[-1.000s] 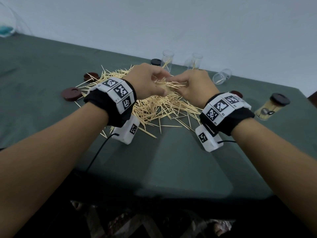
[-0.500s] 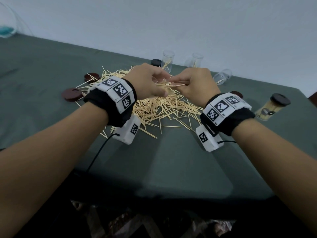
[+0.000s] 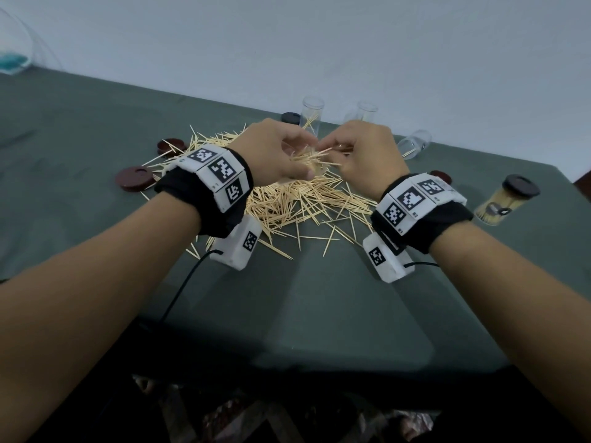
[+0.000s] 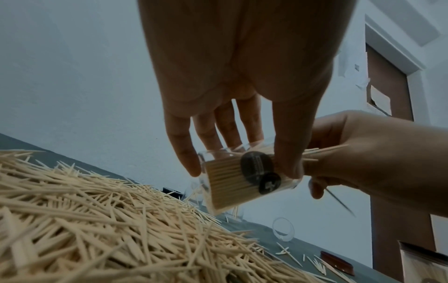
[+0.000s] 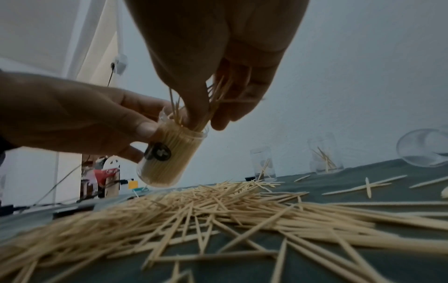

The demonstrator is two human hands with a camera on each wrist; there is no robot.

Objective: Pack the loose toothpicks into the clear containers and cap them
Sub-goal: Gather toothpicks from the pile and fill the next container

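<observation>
Left hand (image 5: 80,118) grips a tilted, nearly full clear container (image 5: 169,157) above the loose toothpick pile (image 3: 297,206), right hand (image 5: 218,63) at its 12 o'clock pinching a bundle of toothpicks (image 5: 213,99) into the mouth, a capped container (image 3: 502,203) lying at 3 o'clock on the green table (image 3: 319,314).

Dim, bluish light; blurred, distorted edges.

Toothpick pile (image 3: 287,203) mid-table; empty containers (image 3: 312,118) behind; capped container (image 3: 502,203) far right.
</observation>
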